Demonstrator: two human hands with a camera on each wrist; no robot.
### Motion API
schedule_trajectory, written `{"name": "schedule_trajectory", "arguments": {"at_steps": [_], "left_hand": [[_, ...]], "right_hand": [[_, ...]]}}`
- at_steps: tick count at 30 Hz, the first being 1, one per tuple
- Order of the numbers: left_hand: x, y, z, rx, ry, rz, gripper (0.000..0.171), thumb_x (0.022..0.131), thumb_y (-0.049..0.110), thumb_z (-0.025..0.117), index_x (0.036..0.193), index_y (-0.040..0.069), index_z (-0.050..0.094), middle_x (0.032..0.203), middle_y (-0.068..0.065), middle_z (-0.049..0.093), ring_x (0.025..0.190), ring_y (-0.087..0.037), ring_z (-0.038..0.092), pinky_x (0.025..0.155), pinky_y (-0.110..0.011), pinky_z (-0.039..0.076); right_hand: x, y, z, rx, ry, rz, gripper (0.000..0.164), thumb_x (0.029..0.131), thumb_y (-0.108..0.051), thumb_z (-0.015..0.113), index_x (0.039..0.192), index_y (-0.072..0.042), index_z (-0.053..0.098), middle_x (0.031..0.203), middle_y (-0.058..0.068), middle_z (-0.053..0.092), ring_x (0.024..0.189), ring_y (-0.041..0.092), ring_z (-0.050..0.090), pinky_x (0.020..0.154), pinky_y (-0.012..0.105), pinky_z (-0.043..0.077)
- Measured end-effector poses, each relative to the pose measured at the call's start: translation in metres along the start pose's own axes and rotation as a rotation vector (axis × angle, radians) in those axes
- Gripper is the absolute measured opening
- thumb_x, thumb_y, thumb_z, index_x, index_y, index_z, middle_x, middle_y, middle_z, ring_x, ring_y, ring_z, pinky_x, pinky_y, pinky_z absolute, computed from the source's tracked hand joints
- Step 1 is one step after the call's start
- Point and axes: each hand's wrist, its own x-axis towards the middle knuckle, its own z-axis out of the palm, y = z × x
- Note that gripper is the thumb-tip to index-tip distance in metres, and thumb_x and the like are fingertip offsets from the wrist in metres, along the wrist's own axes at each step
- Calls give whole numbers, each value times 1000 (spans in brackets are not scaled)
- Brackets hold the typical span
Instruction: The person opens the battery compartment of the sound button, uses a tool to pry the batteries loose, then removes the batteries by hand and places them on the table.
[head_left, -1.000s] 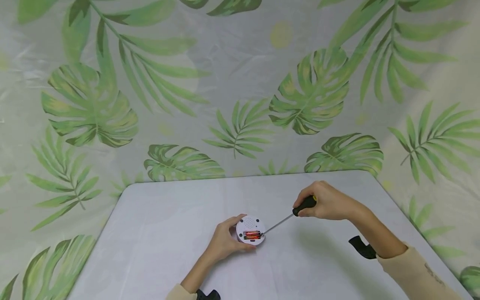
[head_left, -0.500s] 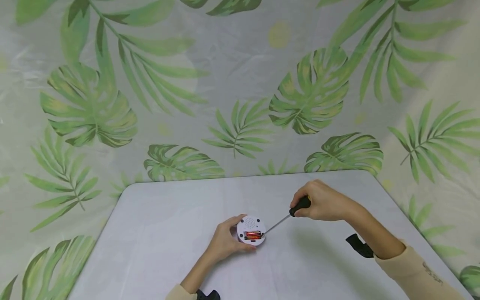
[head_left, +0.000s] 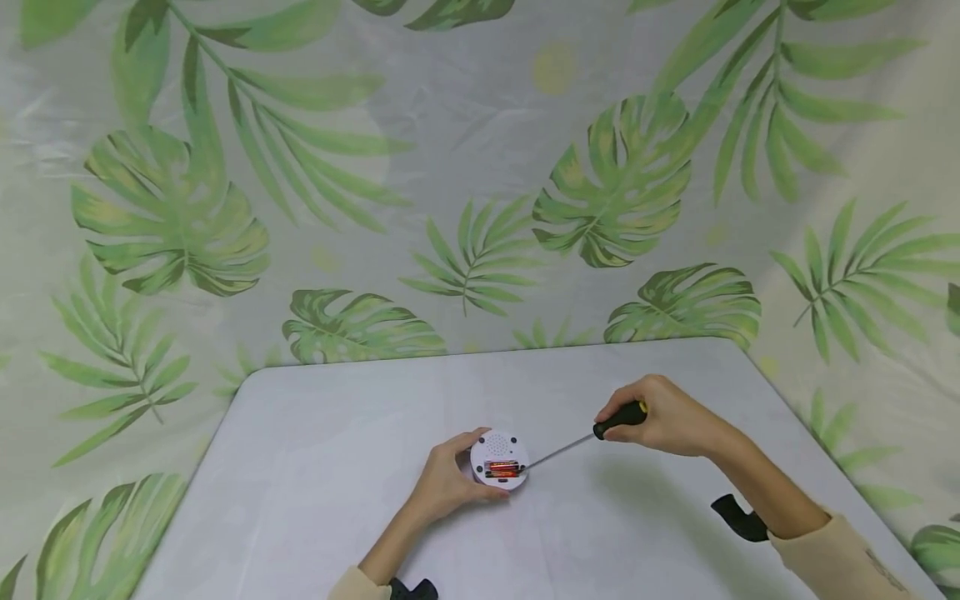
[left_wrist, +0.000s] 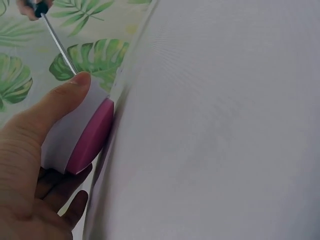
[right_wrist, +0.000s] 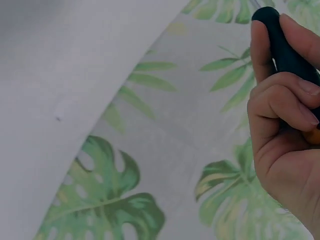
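A round white device point(head_left: 498, 446) with a pink face point(left_wrist: 92, 137) stands at mid-table, its underside with speaker holes and small dark feet showing in the head view. Two red batteries point(head_left: 502, 469) lie side by side in its open compartment. My left hand point(head_left: 446, 483) grips the device by its rim from the left, thumb on the near side. In my right hand point(head_left: 663, 417) is a screwdriver point(head_left: 621, 419), held by its black and yellow handle point(right_wrist: 290, 55). Its long metal shaft point(head_left: 558, 451) slants down leftward, the tip at the right end of the battery compartment.
A white-covered table point(head_left: 337, 425) lies under both hands. Behind it hangs a leaf-patterned cloth point(head_left: 480, 167). Black straps point(head_left: 741, 518) show at both wrists, beside beige sleeves.
The right hand and the screwdriver handle first shift slightly left, then swing right and a little lower, so the shaft lies flatter. The tip stays at the compartment; the left hand keeps its grip.
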Motion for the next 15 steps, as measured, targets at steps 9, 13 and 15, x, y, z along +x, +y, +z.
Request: {"name": "schedule_trajectory", "arguments": {"at_steps": [9,13,15], "left_hand": [[-1,-3,1,-14,19,22,93,58,35,102,140,16,64,138,1,69,133,-19,61,115,-42,46],[-1,-3,1,-21,23,20,92,57,35,102,140,18,65,137,4,69,132,-17,61,115,-40,46],[-2,-4,1,-16,24,21,92,58,35,102,140,18,65,135,5,70,131,-16,61,114,-40,46]], "right_hand": [[-11,38,4,160,7,8,18,91,-19,80,106,-9,80,108,12,78,89,5,70,73,25,57],[-16,55,8,231,10,50,20,92,-18,79,109,-8,79,112,16,76,90,7,69,72,25,57],[-18,64,11,253,13,70,21,92,-18,79,110,-8,79,114,17,76,92,8,68,73,25,57]]}}
